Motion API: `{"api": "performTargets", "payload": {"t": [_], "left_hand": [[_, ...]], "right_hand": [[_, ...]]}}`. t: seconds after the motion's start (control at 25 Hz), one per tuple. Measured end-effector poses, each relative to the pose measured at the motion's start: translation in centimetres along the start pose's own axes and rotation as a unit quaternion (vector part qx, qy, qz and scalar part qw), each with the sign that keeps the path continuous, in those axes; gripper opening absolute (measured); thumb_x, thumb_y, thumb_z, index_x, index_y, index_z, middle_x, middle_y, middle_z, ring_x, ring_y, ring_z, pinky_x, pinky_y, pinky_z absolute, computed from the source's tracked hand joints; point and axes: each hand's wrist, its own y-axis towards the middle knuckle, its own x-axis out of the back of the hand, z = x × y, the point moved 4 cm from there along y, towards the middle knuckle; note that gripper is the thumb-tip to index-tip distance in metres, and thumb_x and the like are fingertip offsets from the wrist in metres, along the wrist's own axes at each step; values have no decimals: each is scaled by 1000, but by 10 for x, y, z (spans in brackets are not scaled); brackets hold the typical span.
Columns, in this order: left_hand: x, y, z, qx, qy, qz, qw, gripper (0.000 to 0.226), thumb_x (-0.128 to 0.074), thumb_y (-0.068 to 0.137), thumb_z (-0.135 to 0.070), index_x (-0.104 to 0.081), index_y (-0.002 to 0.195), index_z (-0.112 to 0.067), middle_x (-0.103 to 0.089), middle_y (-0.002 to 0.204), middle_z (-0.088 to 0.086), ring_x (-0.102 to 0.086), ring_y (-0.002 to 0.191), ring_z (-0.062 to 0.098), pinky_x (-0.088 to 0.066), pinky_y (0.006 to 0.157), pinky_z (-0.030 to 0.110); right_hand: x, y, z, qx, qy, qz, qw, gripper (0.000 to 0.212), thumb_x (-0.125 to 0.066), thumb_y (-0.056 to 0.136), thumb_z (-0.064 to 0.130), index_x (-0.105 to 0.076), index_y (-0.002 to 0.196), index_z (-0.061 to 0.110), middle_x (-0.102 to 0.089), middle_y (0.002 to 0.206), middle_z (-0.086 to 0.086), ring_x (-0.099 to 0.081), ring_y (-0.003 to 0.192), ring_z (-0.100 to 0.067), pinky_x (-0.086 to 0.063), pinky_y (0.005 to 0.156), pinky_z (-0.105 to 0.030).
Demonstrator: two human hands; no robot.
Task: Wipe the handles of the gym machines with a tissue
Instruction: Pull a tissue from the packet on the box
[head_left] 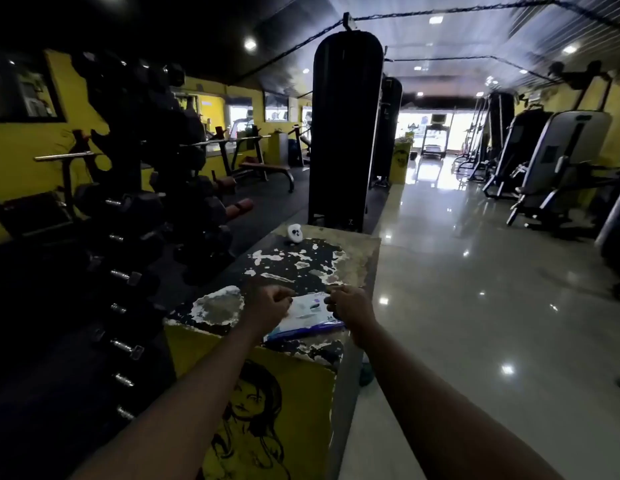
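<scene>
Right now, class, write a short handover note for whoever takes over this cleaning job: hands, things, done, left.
Left hand: fingers curled at the left edge of the tissue pack, apparently pinching it.
Right hand: the same at its right edge.
The pack lies on the worn block top; gym machines stand to the right, across the floor.
Done: no tissue seen out yet.
Left: pull a tissue, wipe the handles.

Yellow walls (17,150), dim at left. A glossy pale floor (474,289) mirrors the ceiling lights (250,44). A black punching bag (346,126) hangs centre, a dumbbell rack (128,237) stands left, and bright windows (436,129) show far back.
</scene>
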Motion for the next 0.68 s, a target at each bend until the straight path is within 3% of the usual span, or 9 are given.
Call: {"api": "performTargets", "payload": {"t": [0.08,0.2,0.32,0.4,0.52,0.6,0.68], "left_hand": [[-12,17,14,-28,110,-1,993,28,-62,91,-10,-66,118,-5,-68,116,12,-65,99,20,-47,78,20],[-41,42,42,-58,194,32,979,39,-66,88,-19,-63,126,-9,-62,130,8,-57,119,22,-40,98,25],[-66,59,58,-125,269,63,953,53,-62,91,-33,-52,136,-8,-50,143,9,-43,134,21,-30,109,27],[-70,71,67,-156,290,48,943,54,-58,92,-42,-54,134,-8,-55,137,8,-48,129,21,-33,104,28],[-69,79,71,-241,356,2,903,53,-53,85,-58,-69,106,-12,-71,99,6,-67,91,25,-50,72,33],[-73,78,71,-300,418,-20,857,37,-70,78,-50,-69,87,-13,-69,78,3,-68,68,23,-49,53,30],[-79,72,69,-325,439,-30,837,30,-85,67,-32,-69,82,-12,-68,72,4,-68,61,21,-49,48,28]], "right_hand": [[-7,16,-11,27,-165,-13,986,27,-53,89,4,-73,106,10,-69,84,-3,-58,70,-17,-42,60,-26],[-16,27,-32,44,-334,-11,941,29,-58,90,11,-67,118,11,-65,116,-7,-61,104,-22,-47,81,-26],[-28,38,-52,60,-416,-13,907,24,-64,86,19,-62,107,7,-62,110,-14,-57,100,-27,-37,72,-25],[-31,45,-55,69,-419,-35,905,21,-66,84,24,-61,96,8,-61,103,-14,-53,89,-23,-33,67,-24],[-26,44,-47,85,-400,-76,909,18,-68,83,28,-57,77,15,-63,90,-14,-56,83,-26,-31,62,-28],[-26,38,-41,103,-395,-86,909,16,-66,87,26,-65,83,11,-63,91,-13,-57,82,-26,-32,62,-28],[-25,34,-40,114,-390,-113,907,18,-64,89,22,-69,93,5,-65,94,-15,-60,82,-28,-38,62,-30]]}}
